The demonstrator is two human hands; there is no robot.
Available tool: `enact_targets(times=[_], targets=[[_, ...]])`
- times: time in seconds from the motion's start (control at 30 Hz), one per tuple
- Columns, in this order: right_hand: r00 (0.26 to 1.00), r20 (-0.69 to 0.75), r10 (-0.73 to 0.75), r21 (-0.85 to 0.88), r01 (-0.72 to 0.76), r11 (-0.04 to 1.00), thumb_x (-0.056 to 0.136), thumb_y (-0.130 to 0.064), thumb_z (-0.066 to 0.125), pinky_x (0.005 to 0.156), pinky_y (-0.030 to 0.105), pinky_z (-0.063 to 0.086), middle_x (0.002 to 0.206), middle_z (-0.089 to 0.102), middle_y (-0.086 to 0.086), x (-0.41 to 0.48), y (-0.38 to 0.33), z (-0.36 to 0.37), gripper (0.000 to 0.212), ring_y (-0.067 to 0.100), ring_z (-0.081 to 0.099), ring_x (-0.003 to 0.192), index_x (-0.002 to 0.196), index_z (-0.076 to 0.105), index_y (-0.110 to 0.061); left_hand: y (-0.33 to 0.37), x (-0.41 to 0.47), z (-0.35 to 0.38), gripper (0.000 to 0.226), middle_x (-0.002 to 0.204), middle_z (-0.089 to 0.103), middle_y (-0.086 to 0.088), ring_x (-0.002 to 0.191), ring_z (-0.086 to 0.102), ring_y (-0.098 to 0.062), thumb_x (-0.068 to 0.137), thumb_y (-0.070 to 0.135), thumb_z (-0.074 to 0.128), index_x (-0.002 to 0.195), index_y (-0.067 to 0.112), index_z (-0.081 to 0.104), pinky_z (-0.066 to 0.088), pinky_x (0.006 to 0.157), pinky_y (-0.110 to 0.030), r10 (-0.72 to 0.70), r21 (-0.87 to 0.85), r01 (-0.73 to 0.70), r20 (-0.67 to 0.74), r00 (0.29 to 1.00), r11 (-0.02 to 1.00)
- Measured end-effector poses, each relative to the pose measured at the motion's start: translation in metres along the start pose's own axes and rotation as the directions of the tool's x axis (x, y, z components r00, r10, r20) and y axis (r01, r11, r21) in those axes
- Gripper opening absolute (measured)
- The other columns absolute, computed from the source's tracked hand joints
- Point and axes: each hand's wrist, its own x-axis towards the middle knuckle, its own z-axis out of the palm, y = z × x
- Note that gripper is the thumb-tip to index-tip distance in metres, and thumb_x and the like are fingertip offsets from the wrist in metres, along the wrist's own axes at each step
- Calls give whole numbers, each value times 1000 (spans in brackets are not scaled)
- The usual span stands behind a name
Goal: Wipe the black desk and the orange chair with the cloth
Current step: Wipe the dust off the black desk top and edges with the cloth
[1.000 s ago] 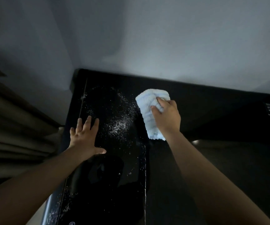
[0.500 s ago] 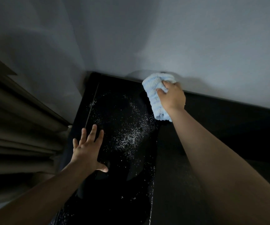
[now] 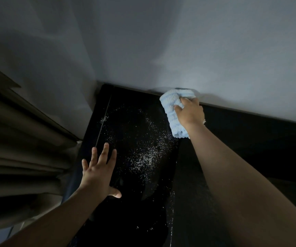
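The black desk runs along a grey wall, and white dust specks are scattered over its left part. My right hand grips a folded light-blue cloth and presses it on the desk at the far edge, against the wall. My left hand rests flat on the desk near its left edge, fingers spread and straight. The orange chair is not in view.
A beige curtain hangs in folds to the left of the desk. The grey wall stands right behind the desk's far edge and meets a corner at the desk's far left.
My right hand has slid the cloth away from me, from the middle of the desk up to the wall edge. The left hand has stayed flat in about the same place.
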Motion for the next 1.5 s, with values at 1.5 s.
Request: enact_targets(times=[1.5], targets=[[997,49,66,61,-69,996,97,-42,51,93,39,45,144,36,-2,-176,17,23,47,24,45,118,141,48,-28,-22,-44,22,115,160,-17,-9,147,-14,-36,74,68,63,154,19,-3,5,119,-52,158,118,-150,-63,985,982]])
